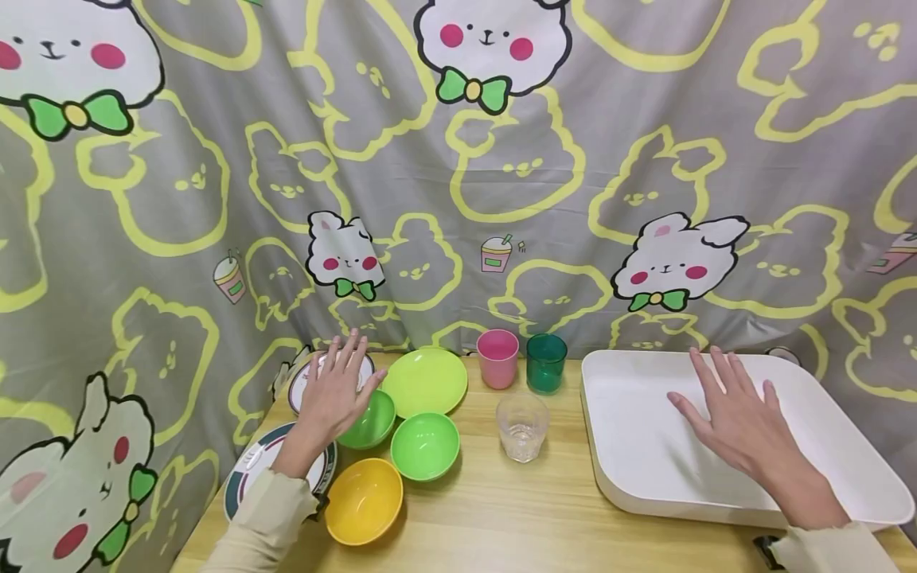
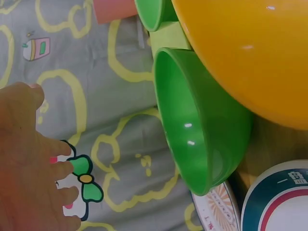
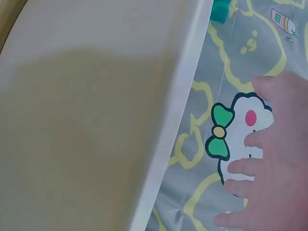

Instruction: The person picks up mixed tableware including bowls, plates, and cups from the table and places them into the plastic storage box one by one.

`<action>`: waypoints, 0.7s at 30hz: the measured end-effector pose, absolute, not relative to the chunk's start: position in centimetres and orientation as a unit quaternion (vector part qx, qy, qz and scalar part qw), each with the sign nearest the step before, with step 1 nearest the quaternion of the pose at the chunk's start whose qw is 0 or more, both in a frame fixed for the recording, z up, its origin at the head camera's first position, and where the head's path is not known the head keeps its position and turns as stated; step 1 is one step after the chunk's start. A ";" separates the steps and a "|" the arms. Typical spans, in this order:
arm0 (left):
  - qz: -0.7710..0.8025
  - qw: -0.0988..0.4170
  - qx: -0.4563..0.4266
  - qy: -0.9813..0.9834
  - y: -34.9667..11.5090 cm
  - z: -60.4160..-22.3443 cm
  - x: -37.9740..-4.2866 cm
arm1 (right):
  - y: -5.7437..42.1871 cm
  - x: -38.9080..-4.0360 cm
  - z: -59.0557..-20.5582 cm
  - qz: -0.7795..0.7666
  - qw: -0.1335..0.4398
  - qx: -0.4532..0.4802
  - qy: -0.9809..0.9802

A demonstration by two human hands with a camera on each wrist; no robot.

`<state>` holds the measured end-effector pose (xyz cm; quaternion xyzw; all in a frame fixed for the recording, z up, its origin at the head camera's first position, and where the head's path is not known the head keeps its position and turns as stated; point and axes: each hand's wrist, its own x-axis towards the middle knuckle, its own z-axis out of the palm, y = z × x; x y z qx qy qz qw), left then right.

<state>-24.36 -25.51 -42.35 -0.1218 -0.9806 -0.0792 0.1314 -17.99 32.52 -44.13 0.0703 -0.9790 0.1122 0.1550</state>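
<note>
My left hand (image 1: 331, 402) and right hand (image 1: 745, 422) were both spread wide, gripping nothing, fingers toward the top of the head view. At left of centre, my left hand appeared over a patterned plate (image 1: 299, 386) and the edge of a green bowl (image 1: 372, 422). My right hand showed against a white tray (image 1: 645, 446) at right, its longer edges running left to right. Each wrist view showed its hand apart from these things.

Only my left wrist view brought out the patterned plate's sunburst print and small characters, too small for me to read, and a white building-like emblem on the teal-rimmed plate (image 1: 247, 481). The head view alone held a clear glass (image 1: 522, 430), at centre.

A second green bowl (image 1: 426, 447) and an orange bowl (image 1: 364, 503) faced upward at lower left, below a yellow-green plate (image 1: 426, 382). Beyond stood a pink cup (image 1: 497, 362) and dark green cup (image 1: 546, 364), before a rabbit-print curtain (image 1: 430, 183).
</note>
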 end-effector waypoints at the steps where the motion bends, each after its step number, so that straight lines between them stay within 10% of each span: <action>1: -0.080 0.131 -0.121 -0.981 -25.6 -42.3 -24.3 | 32.4 -17.9 -44.1 0.114 0.152 0.069 -0.979; 21: -0.106 0.121 -0.118 -0.980 -25.0 -43.1 -20.1 | 28.0 -14.4 -43.9 0.210 0.197 0.109 -0.951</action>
